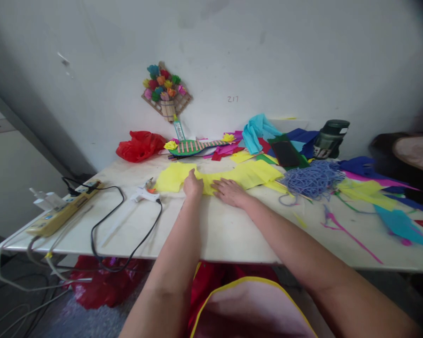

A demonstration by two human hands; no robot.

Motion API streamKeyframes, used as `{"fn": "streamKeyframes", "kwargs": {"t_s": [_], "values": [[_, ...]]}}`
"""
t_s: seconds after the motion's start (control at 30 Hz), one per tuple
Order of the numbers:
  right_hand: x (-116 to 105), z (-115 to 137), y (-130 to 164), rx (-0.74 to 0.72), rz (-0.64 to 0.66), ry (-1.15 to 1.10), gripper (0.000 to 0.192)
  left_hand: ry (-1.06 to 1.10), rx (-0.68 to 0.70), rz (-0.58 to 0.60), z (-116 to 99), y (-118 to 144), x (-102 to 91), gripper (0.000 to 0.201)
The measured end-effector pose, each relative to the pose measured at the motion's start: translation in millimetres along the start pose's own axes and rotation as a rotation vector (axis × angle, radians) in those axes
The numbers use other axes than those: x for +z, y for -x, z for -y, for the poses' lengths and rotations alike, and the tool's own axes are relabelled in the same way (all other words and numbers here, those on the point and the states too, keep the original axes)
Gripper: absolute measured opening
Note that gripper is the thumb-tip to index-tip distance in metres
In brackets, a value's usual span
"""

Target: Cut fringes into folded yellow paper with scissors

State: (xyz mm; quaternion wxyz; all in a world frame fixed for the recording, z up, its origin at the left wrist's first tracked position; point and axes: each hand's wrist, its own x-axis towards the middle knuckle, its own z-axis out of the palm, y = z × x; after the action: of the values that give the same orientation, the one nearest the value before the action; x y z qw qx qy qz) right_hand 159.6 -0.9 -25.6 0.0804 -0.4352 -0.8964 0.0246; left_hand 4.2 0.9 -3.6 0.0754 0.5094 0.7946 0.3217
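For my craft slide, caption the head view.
Both hands, left hand and right hand, press yellow paper flat on table.
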Motion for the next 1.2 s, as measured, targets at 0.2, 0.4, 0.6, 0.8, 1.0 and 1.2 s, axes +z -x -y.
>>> {"fn": "streamKeyframes", "kwargs": {"t_s": [0.2, 0.4, 0.6, 0.8, 1.0, 1.2], "values": [[-4.6, -1.5, 3.7, -0.001, -0.020, -0.034, 0.064, 0.040, -0.013, -0.019, -2.0, 1.8, -3.4, 0.053], [-7.3, -5.0, 4.0, -0.005, -0.081, -0.056, 0.058, 0.063, -0.001, -0.038, -4.0, 1.4, -4.9, 0.054], [-6.2, -3.4, 3.0, -0.028, -0.156, -0.079, 0.044, 0.102, 0.007, -0.047, -4.8, 1.0, -5.0, 0.052], [-7.4, -2.4, 2.3, -0.031, -0.172, -0.112, 0.042, 0.160, 0.033, -0.058, -4.3, -0.8, -3.3, 0.050], [-5.9, -4.7, -0.9, -0.031, -0.234, -0.156, 0.040, 0.236, 0.060, -0.068, -1.9, -4.8, 1.0, 0.047], [-8.0, -3.9, 0.9, -0.012, -0.231, -0.189, 0.038, 0.239, 0.079, -0.067, 0.5, -8.1, 3.4, 0.047]]}}
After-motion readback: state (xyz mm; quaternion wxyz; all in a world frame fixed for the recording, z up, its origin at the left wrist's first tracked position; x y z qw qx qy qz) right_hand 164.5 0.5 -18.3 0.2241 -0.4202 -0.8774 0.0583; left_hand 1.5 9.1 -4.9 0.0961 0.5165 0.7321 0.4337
